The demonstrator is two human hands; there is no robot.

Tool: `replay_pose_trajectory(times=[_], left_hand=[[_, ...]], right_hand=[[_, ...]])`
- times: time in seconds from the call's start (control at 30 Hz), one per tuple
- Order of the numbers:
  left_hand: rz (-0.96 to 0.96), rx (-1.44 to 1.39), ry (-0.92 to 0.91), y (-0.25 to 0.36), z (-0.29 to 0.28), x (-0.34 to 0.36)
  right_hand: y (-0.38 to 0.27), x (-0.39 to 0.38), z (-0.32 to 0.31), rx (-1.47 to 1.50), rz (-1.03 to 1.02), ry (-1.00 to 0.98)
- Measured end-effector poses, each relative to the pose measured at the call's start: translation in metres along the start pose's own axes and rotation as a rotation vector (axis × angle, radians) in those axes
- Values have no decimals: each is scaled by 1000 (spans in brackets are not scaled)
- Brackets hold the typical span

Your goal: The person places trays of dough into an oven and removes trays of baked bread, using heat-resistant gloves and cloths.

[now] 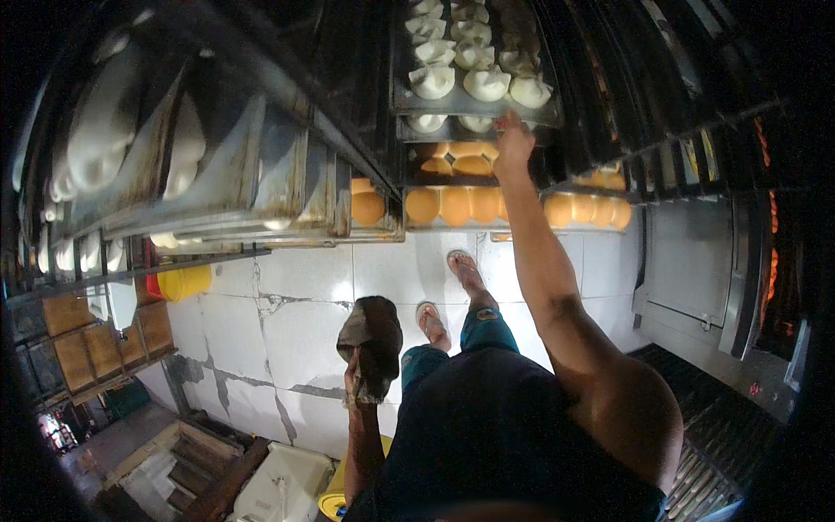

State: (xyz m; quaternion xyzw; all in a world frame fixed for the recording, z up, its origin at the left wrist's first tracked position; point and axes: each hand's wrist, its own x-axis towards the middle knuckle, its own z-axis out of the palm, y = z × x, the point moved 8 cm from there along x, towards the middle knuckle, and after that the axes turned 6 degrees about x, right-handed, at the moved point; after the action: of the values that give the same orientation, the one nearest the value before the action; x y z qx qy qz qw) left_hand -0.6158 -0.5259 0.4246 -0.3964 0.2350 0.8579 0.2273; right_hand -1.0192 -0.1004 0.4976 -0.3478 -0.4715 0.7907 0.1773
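Observation:
My right hand (515, 139) reaches up to the front rim of a metal tray (470, 110) of pale, white dough pieces (487, 83), its fingers closed on that edge. Below this tray, more pale pieces show, then trays of round golden-brown buns (457, 204). Down at the lower middle, my left hand (354, 374) holds a bunched, stained dark cloth (372, 339), which covers most of its fingers. My sandalled feet stand on the tiles underneath.
Racks of dough trays (217, 209) fill the left, more racks (661, 96) the upper right. A metal cabinet (683, 270) stands at the right. A yellow bucket (184, 280), brown boards (70, 357) and a pale plastic container (278, 478) sit leftward. The white floor (313, 270) is cracked.

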Motion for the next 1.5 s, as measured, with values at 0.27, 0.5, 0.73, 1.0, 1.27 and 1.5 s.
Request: replay_pose_trajectory(times=[0.27, 0.5, 0.73, 1.0, 1.27, 1.5], left_hand=[[-31, -48, -114, -2, 39, -6], [16, 59, -156, -21, 103, 13], [263, -106, -539, 16, 273, 30], [1105, 812, -271, 24, 299, 40], [375, -148, -324, -22, 261, 67], [385, 26, -354, -37, 176, 30]], right_hand=[[16, -82, -72, 99, -32, 2], [-14, -108, -75, 11, 91, -101], [1, -170, -106, 140, 214, -296], [-42, -208, -183, 253, 386, -467], [-93, -113, -219, -17, 260, -372], [-109, -195, -234, -285, -139, -388]])
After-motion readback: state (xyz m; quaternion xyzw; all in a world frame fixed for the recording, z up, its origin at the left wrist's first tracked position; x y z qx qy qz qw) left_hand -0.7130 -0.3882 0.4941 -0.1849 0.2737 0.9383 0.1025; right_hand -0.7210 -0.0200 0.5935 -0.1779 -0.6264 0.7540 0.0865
